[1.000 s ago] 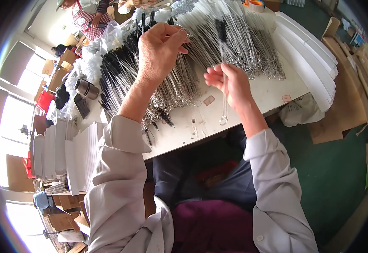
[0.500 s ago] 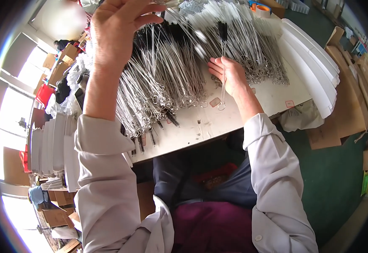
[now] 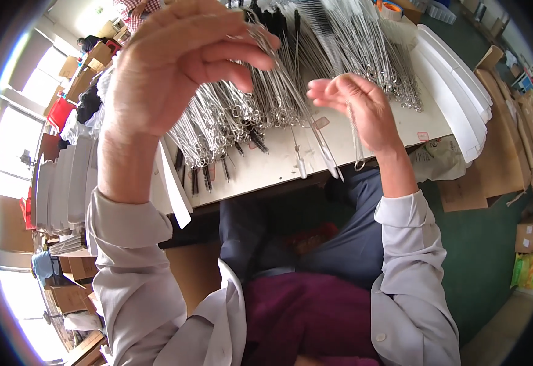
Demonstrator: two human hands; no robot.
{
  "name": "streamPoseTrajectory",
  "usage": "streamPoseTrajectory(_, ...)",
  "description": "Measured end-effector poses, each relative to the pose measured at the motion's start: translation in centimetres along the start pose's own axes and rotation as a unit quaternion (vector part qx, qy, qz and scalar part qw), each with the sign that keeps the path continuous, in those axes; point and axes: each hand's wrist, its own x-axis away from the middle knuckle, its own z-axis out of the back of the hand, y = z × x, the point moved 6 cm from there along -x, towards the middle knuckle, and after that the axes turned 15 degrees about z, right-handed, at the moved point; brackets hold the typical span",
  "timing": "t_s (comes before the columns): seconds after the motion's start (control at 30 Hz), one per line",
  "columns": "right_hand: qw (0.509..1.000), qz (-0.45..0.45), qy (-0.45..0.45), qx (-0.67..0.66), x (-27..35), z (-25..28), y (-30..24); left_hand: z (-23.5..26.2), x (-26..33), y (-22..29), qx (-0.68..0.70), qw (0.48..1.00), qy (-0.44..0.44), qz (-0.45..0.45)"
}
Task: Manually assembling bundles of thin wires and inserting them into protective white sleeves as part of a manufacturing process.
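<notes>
My left hand (image 3: pixel 184 64) is raised over the left part of the table, fingers curled round a few thin wire brushes (image 3: pixel 330 162). Their metal stems slant down to the right, and narrow pale ends hang over the table's front edge. To the right, my right hand (image 3: pixel 367 113) pinches the stem of one looped wire brush (image 3: pixel 359 163), its ring hanging below the palm. Its bristle end, blurred and dark grey, seems to point up and away. Beyond both hands lie heaps of wire brushes (image 3: pixel 242 113), ring ends toward me; my left hand hides part of them.
White curved sheets (image 3: pixel 452 91) stick out over the table's right side, beside opened cardboard (image 3: pixel 504 134). A white strip (image 3: pixel 173 186) juts past the front left edge. Stacked white sheets (image 3: pixel 65 195) stand at left. An orange tape roll (image 3: pixel 391 10) sits at the back.
My left hand has come nearer and lower, with the thin brushes now hanging across the table. My right hand has shifted right and slightly nearer with its brush. My view has tilted slightly.
</notes>
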Motion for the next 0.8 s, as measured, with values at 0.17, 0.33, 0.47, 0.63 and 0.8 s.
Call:
streamPoseTrajectory(0.17,0.937,-0.191,-0.139,-0.258,4.7,-7.1,-0.1,-0.8,1.0,-3.9,0.071,0.996,0.017,0.057)
streamPoseTrajectory(0.33,0.905,-0.278,-0.112,-0.303,9.5,-8.9,2.0,0.2,3.1,-7.8,0.03,0.988,0.099,0.114)
streamPoseTrajectory(0.47,0.914,-0.294,-0.118,-0.251,11.9,-8.8,2.6,2.1,4.6,-10.8,0.005,0.985,0.125,0.121)
streamPoseTrajectory(0.63,0.924,-0.32,-0.128,-0.164,14.0,-8.5,3.1,3.5,6.6,-13.7,0.011,0.976,0.164,0.144)
streamPoseTrajectory(0.8,0.927,-0.335,-0.147,-0.087,15.1,-9.0,3.1,4.9,7.7,-16.3,-0.037,0.969,0.205,0.135)
